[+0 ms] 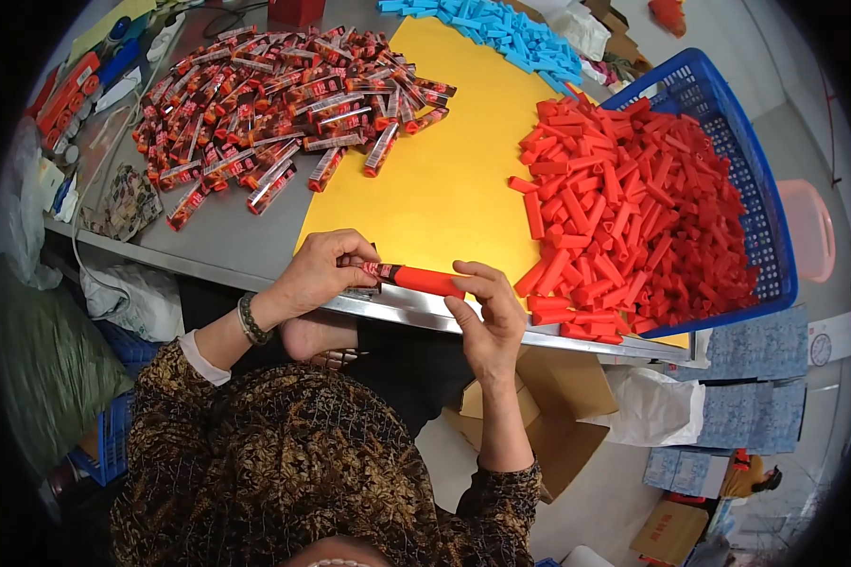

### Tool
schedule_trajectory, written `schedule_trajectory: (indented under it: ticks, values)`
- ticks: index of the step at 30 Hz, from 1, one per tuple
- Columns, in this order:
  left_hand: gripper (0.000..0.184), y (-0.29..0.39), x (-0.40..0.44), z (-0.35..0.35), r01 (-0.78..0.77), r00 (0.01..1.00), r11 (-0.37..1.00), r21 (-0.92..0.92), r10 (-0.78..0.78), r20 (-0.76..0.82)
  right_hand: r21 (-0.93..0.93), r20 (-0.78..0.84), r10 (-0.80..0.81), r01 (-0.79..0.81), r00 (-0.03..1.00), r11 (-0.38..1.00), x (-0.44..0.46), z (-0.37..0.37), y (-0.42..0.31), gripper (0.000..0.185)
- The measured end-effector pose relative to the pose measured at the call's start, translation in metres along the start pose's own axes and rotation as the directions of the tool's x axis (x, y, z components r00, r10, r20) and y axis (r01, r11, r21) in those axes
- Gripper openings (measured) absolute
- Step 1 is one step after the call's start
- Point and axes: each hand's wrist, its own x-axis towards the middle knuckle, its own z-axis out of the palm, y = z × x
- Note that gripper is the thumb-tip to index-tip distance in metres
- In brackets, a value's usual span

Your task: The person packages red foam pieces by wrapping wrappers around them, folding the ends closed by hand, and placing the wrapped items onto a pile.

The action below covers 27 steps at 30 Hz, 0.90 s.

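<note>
**Packet and red tube lie end to end between your hands, near the front edge**

Your left hand pinches a dark, red-printed packet between thumb and fingers. Joined to it in one line is a red tube, whose near end meets the packet; how deep the packet sits inside, you cannot tell from here. Their shared long axis lies almost level, crossing in front of you: the packet's end points just past 9 o'clock, and the tube's far end just past 3 o'clock, dipping slightly toward you. Your right hand is at that far end, fingers curled over it and thumb tip close underneath; whether they grip it firmly, you cannot tell.

The pair is above the front edge of the worktop, by the near side of a yellow sheet. From it, a heap of packets lies toward 11 o'clock; the nearest ones mostly point between 1 and 2 o'clock. Blue pieces are spread between 12 and 1. Toward 2 to 3 o'clock, a mound of red tubes, pointing every way, spills from a blue basket onto the sheet. Below the worktop, between 4 and 5 o'clock, stands an open cardboard box.
</note>
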Motion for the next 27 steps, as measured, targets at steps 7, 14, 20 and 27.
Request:
schedule_trajectory:
  ticks: [7,14,20,27]
  values:
    - [0.024,-0.006,-0.005,0.012,-0.142,0.985,0.970,-0.196,0.157,0.065,0.300,0.034,0.286,-0.283,0.958,0.911,0.001,0.017,0.012,0.028]
    - [0.022,0.010,-0.014,0.025,0.050,0.992,0.896,-0.441,0.006,0.124,-0.104,-0.015,-0.018,0.016,1.000,0.994,0.001,0.029,0.001,0.031]
    - [0.021,0.015,-0.020,0.030,0.096,0.991,0.852,-0.514,-0.035,0.127,-0.037,-0.095,-0.085,0.082,0.992,0.996,-0.009,0.041,0.008,0.021]
    - [0.021,0.014,-0.021,0.035,0.147,0.986,0.809,-0.570,-0.078,0.145,-0.095,-0.128,-0.113,0.101,0.985,0.990,-0.013,0.043,0.010,0.019]
